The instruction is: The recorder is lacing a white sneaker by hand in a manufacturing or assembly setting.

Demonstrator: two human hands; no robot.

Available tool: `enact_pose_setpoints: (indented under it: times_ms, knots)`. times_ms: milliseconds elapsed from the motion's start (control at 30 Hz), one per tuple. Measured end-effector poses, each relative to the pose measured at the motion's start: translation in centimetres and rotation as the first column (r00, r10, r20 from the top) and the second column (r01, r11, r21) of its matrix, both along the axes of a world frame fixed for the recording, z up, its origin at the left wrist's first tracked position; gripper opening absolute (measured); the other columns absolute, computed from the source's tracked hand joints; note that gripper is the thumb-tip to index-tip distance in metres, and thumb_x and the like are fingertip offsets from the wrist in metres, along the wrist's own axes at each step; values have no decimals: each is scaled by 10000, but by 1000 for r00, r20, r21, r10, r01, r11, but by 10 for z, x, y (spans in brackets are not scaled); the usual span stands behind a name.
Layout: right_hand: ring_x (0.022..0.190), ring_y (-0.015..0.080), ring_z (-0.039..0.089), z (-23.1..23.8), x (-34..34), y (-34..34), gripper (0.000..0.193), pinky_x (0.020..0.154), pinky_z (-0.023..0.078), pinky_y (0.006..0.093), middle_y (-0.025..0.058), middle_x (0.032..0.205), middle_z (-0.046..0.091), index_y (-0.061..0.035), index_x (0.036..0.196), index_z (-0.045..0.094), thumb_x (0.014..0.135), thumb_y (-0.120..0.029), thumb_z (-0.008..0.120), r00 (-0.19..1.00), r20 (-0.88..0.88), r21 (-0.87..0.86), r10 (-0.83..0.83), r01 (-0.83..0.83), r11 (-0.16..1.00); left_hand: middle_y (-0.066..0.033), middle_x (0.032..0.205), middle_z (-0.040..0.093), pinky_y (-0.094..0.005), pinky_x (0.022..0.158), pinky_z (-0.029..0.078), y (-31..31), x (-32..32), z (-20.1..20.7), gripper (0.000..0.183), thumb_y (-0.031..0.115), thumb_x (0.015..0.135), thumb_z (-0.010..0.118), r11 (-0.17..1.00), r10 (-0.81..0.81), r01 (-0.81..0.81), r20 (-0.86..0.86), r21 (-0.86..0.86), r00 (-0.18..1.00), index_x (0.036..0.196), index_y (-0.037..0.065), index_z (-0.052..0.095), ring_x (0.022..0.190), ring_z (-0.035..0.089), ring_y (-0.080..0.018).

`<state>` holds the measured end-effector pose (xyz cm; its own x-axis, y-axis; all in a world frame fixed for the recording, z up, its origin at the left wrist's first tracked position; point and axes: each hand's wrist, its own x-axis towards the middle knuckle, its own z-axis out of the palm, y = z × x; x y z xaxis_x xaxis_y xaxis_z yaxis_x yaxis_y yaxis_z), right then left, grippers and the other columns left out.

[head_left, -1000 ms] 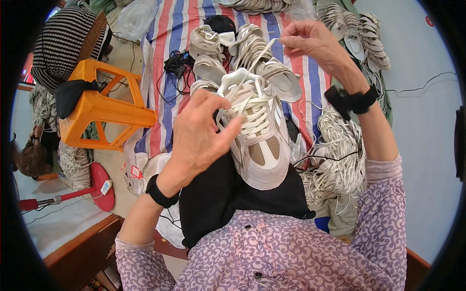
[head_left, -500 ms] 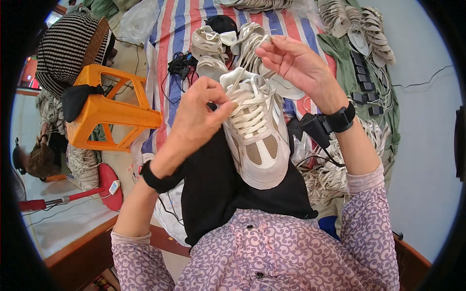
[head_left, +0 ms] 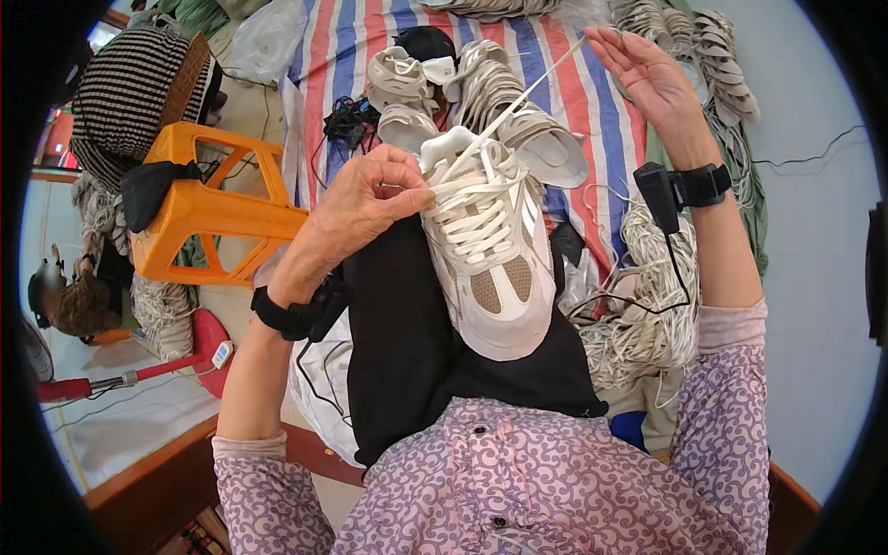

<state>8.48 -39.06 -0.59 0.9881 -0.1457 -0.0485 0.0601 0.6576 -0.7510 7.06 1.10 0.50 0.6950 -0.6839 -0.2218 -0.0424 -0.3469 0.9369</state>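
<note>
A cream and beige sneaker [head_left: 499, 319] rests on my black-trousered lap, toe toward me, its white laces criss-crossed over the tongue. My left hand [head_left: 375, 190] is closed at the upper left of the lacing, thumb and fingertips pinching the sneaker's eyelet edge; exactly what lies between them is partly hidden. Raised to the far right, my right hand [head_left: 647, 79] pinches the end of a white shoelace [head_left: 529, 90]. That lace runs taut and slanting down to the top of the sneaker, near my left fingertips.
Beyond my knees, shoe uppers [head_left: 490, 92] lie stacked on a striped sheet [head_left: 324, 55]. A heap of white laces [head_left: 638, 324] is at right. To the left stand an orange stool [head_left: 208, 222] and a checked bundle [head_left: 129, 102]. Another person [head_left: 74, 296] shows at far left.
My right hand has moved up and right, away from the sneaker, drawing the lace out into a straight line. My left hand stays at the lacing; the sneaker has hardly moved.
</note>
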Motion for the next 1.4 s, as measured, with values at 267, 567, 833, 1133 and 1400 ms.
enact_pose_setpoints:
  times_ms: [267,567,833,1133,1400]
  knots:
    - [966,175,680,-12,-42,70,154,907,532,313,97,1031,711,-1,1033,669,974,-135,622,985,-108,-439,131,-165,883,-35,997,631,-260,799,474,-24,1,11,151,140,905,679,999,5,-16,236,44,972,998,40,745,921,574,-101]
    - [889,74,591,-1,-93,117,126,837,449,262,-13,913,676,-32,940,700,892,-146,719,963,-155,-810,219,-251,530,-58,890,691,-269,719,477,-56,20,-5,166,110,877,672,986,-156,121,380,115,912,993,22,751,801,609,-120]
    - [882,252,550,-12,-97,146,98,823,413,386,58,845,605,-60,834,653,779,-93,726,943,257,-943,211,197,268,-11,691,635,-247,610,440,-68,27,-16,163,112,791,691,989,-149,145,170,36,974,832,-45,713,668,528,-65]
    - [868,259,539,-5,-81,153,72,754,357,402,51,809,594,-56,822,591,806,-6,640,887,381,-922,259,346,173,-89,676,644,-308,605,469,-72,43,-14,200,154,731,715,983,-172,142,337,114,926,793,-37,712,633,571,-136]
    - [812,163,602,7,-68,144,55,789,470,318,45,794,657,3,837,657,826,-49,671,945,167,-883,282,15,469,-97,854,541,-301,699,498,-3,56,3,112,68,784,658,971,-124,-60,700,232,703,792,-31,606,830,592,-193]
